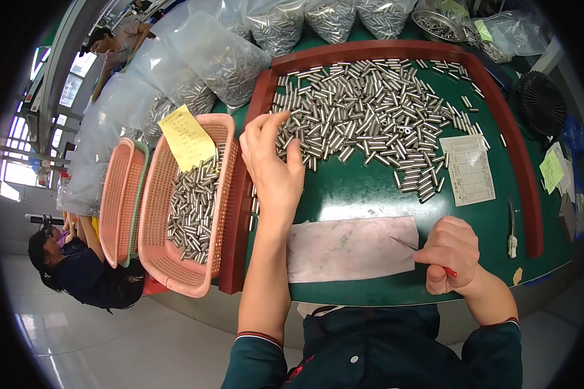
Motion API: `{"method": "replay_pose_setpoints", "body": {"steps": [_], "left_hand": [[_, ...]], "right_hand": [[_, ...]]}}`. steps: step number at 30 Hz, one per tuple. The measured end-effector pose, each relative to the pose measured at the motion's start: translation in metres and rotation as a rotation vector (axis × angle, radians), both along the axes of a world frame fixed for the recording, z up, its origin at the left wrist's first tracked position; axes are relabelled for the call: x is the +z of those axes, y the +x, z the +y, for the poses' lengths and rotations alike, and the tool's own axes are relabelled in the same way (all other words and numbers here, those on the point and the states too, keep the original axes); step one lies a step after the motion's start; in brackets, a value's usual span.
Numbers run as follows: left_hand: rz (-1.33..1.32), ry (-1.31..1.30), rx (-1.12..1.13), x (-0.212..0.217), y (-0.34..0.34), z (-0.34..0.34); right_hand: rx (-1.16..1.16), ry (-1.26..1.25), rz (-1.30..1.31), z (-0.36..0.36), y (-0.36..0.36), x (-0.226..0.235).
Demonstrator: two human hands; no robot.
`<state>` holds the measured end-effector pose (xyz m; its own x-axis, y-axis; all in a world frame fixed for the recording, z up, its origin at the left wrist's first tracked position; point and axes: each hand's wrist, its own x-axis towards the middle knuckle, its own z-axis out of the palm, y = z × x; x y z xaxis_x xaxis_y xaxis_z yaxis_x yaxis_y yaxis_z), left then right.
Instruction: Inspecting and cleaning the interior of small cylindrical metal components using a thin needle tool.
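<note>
Lying in a loose heap on the green table top [363, 191], inside its raised dark red wooden border [376, 50], the small shiny steel cylinders [363, 120] look hard, smooth and slippery, light singly; a pinch across the middle of one would likely hold best. The left hand [272, 162] rests at the heap's near left edge, fingers curled over a few pieces, though whether it grips any I cannot tell. The right hand [451, 253] is closed around a thin red-handled pointed tool [412, 246] over a pale sheet [350, 249]. A pink plastic basket [169, 259] beside holds more cylinders.
</note>
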<state>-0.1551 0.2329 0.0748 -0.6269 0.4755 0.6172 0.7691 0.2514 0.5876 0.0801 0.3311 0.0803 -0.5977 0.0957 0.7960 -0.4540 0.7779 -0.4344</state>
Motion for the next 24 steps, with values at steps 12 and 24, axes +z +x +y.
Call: {"method": "replay_pose_setpoints", "body": {"steps": [12, 24], "left_hand": [[0.148, -0.346, 0.052, 0.008, 0.001, -0.012], [0.231, -0.597, 0.016, -0.002, 0.009, -0.015]], "right_hand": [[-0.015, 0.003, 0.022, 0.0, 0.0, 0.0], [-0.018, 0.002, 0.018, 0.0, -0.002, -0.002]]}}
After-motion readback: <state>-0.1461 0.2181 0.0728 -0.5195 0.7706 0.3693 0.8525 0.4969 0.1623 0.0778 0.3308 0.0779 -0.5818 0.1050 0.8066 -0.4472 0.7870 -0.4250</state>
